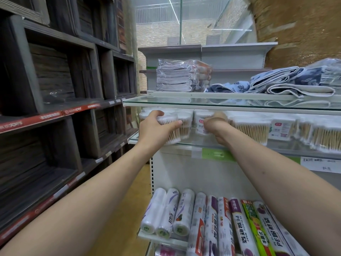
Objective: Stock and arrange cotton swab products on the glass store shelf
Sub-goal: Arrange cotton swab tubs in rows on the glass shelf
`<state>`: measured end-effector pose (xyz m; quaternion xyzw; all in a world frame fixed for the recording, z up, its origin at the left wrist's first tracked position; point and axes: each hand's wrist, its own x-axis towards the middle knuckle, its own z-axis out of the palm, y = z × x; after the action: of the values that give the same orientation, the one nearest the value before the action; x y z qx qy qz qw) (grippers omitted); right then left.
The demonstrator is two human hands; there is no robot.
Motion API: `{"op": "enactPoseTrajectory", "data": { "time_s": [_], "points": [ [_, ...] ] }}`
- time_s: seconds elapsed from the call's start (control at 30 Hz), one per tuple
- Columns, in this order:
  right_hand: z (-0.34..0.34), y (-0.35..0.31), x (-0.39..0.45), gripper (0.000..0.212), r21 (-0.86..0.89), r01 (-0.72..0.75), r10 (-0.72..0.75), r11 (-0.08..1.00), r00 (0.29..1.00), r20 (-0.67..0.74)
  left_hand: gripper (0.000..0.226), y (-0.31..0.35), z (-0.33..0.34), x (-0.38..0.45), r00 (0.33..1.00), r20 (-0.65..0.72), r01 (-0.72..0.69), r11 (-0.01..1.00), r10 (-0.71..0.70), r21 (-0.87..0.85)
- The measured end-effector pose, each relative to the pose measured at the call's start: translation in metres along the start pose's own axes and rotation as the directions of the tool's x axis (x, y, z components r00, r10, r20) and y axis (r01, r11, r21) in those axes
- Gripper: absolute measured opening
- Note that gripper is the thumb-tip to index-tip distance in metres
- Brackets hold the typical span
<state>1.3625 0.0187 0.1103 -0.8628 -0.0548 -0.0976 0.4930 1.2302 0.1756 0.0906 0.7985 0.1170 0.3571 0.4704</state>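
Observation:
My left hand grips a clear round tub of cotton swabs at the left end of the lower glass shelf. My right hand reaches under the upper glass shelf and closes on a white-labelled swab tub; its fingers are partly hidden behind the glass. More round swab tubs stand between and behind the hands. Rectangular swab boxes line the shelf to the right.
Folded towels and blue cloths lie on the upper shelf. Rolls of plastic wrap and bags fill the shelf below. Dark wooden crates with red price strips stand on the left, across a narrow aisle floor.

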Motion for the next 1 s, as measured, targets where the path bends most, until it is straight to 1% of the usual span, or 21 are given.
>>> {"op": "enactPoseTrajectory", "data": {
  "time_s": [0.07, 0.13, 0.2, 0.23, 0.37, 0.47, 0.57, 0.63, 0.67, 0.73, 0.8, 0.83, 0.9, 0.97, 1.0],
  "points": [
    [0.001, 0.001, 0.005, 0.031, -0.04, 0.01, -0.01, 0.999, 1.0, 0.023, 0.074, -0.001, 0.001, 0.003, 1.0, 0.004, 0.005, 1.0, -0.005, 0.008],
    [0.003, 0.001, 0.007, 0.046, -0.056, 0.027, -0.024, 0.998, 0.999, 0.048, 0.077, -0.004, 0.002, 0.006, 1.0, 0.009, 0.008, 1.0, -0.008, 0.004],
    [0.005, 0.001, 0.01, 0.055, -0.119, 0.039, -0.037, 0.992, 0.999, 0.016, 0.077, -0.004, 0.003, 0.007, 1.0, 0.012, 0.006, 1.0, -0.006, 0.002],
    [0.006, 0.001, 0.011, 0.054, -0.14, 0.044, -0.044, 0.989, 0.999, 0.003, 0.076, -0.004, 0.003, 0.007, 1.0, 0.016, 0.003, 1.0, -0.003, 0.001],
    [0.008, 0.001, 0.018, 0.037, -0.172, 0.081, -0.083, 0.982, 0.997, -0.005, 0.073, -0.003, 0.003, 0.008, 0.999, 0.032, -0.005, 1.0, 0.005, 0.004],
    [0.009, 0.002, 0.019, 0.032, -0.196, 0.094, -0.098, 0.976, 0.995, -0.009, 0.071, -0.002, 0.002, 0.008, 0.999, 0.042, -0.007, 1.0, 0.007, 0.009],
    [0.009, 0.001, 0.017, 0.036, -0.203, 0.092, -0.095, 0.975, 0.995, -0.006, 0.071, 0.0, 0.002, 0.006, 0.999, 0.044, -0.004, 1.0, 0.003, 0.005],
    [0.005, -0.003, 0.009, 0.042, -0.226, 0.072, -0.073, 0.971, 0.997, 0.003, 0.071, 0.002, 0.003, 0.003, 0.999, 0.052, -0.004, 1.0, 0.004, -0.006],
    [0.002, -0.005, 0.004, 0.042, -0.217, 0.05, -0.052, 0.975, 0.999, -0.003, 0.072, 0.003, 0.003, 0.002, 0.998, 0.057, -0.011, 1.0, 0.012, -0.01],
    [-0.004, -0.007, -0.007, 0.032, -0.143, 0.039, -0.047, 0.989, 0.998, -0.051, 0.072, 0.006, 0.005, -0.003, 0.998, 0.056, -0.039, 0.999, 0.04, -0.019],
    [-0.008, -0.004, -0.02, 0.018, -0.051, 0.102, -0.107, 0.993, 0.99, -0.097, 0.073, 0.009, 0.009, -0.007, 0.996, 0.062, -0.055, 0.998, 0.057, -0.025],
    [-0.009, -0.002, -0.025, 0.016, 0.007, 0.151, -0.15, 0.988, 0.985, -0.088, 0.074, 0.009, 0.012, -0.01, 0.996, 0.065, -0.054, 0.998, 0.055, -0.029],
    [-0.011, 0.002, -0.036, 0.012, 0.147, 0.237, -0.24, 0.96, 0.971, 0.005, 0.078, 0.011, 0.018, -0.016, 0.997, 0.071, -0.039, 0.998, 0.043, -0.056],
    [-0.016, 0.003, -0.047, 0.01, 0.29, 0.252, -0.296, 0.923, 0.948, 0.119, 0.089, 0.016, 0.024, -0.021, 0.998, 0.05, -0.021, 0.995, 0.026, -0.101],
    [-0.02, 0.003, -0.053, 0.014, 0.364, 0.234, -0.309, 0.902, 0.937, 0.164, 0.094, 0.02, 0.026, -0.023, 0.999, 0.034, -0.012, 0.993, 0.016, -0.12]
  ]
}}
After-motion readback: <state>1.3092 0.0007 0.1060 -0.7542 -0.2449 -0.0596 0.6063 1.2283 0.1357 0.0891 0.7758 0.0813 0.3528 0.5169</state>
